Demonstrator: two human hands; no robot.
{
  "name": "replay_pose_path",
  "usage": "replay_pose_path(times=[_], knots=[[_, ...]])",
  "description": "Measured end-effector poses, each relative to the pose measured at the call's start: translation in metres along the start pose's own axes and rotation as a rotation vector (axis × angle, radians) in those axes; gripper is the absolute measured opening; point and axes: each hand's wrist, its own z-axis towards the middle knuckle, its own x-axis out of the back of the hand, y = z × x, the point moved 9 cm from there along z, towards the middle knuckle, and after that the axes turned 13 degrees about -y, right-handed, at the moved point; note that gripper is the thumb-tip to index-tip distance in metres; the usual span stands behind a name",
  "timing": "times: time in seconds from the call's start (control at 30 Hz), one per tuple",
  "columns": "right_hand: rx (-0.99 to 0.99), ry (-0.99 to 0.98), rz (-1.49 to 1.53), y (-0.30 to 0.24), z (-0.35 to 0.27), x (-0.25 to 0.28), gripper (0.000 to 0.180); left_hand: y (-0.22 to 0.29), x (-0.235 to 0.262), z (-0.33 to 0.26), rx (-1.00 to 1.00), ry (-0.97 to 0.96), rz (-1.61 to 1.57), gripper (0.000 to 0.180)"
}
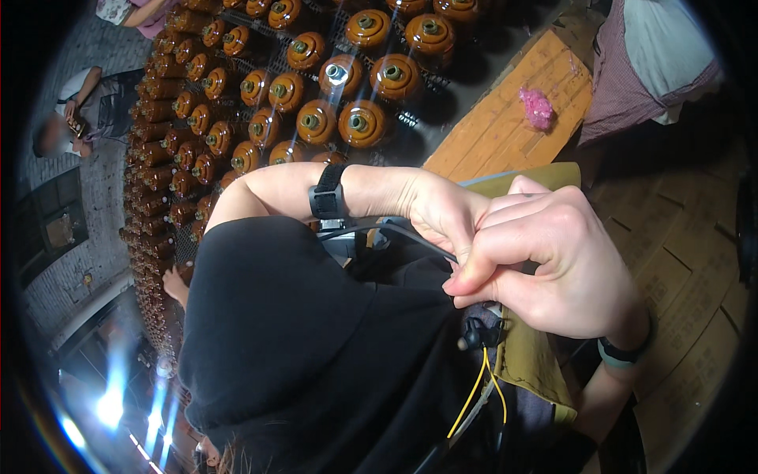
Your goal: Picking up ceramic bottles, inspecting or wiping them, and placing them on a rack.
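Observation:
My right hand (557, 268) is curled into a fist in the middle of the view, thumb and forefinger pinched on a thin dark cable (410, 237). My left hand (438, 213) comes in from the left with a black wrist strap (327, 193). Its fingertips meet the right hand at the same cable and are partly hidden behind it. Just under the hands hangs a small black connector (478, 332) with two yellow wires (478, 391) running down. A black hooded garment (292, 347) fills the space below the left forearm.
Rows of glossy brown ceramic insulators (316, 118) stand on racks across the top and left. A wooden board (505, 118) carries a pink crumpled lump (537, 107). Olive fabric (537, 359) lies under the hands. One person sits at far left (79, 110), another stands at top right (655, 63).

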Motion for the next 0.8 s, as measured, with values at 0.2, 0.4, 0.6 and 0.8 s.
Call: replay_pose_path(times=[0.2, 0.4, 0.6, 0.8], knots=[[-0.029, -0.085, -0.173, -0.008, 0.006, -0.007, 0.018, -0.004, 0.009, -0.004, -0.054, 0.083, -0.084, 0.03], [-0.01, -0.095, -0.075, 0.001, 0.003, -0.003, 0.032, -0.004, 0.026, -0.015, -0.103, 0.165, -0.169, 0.028], [-0.01, -0.031, 0.104, 0.008, 0.014, 0.006, 0.038, 0.002, 0.043, -0.042, -0.147, 0.268, -0.239, 0.027], [-0.072, 0.066, 0.33, 0.026, 0.018, 0.023, 0.033, 0.022, 0.064, -0.046, -0.178, 0.362, -0.244, 0.026]])
